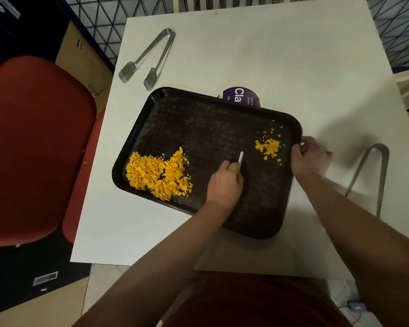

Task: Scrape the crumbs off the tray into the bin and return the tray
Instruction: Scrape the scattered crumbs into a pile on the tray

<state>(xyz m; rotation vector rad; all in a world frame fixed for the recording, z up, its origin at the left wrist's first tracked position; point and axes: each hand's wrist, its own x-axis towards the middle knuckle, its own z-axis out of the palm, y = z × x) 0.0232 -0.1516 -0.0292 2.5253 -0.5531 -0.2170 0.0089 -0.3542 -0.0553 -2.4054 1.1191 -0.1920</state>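
While the dark rectangular tray point(198, 128) sits skewed on the white table point(281, 55), a big heap of orange crumbs point(157, 174) fills its near-left corner and a small patch point(268, 146) lies near the right rim. Left hand point(224, 182) is fisted around a thin white scraper point(240, 158), tip on the tray floor mid-tray; right hand point(310, 156) is clamped on the tray's right rim.

Crumbs point(158, 175) on tray point(198, 109) (table point(293, 55) beneath)

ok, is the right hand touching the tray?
Touching. The head view shows the right hand with fingers curled over the right rim of the tray, no gap between them.
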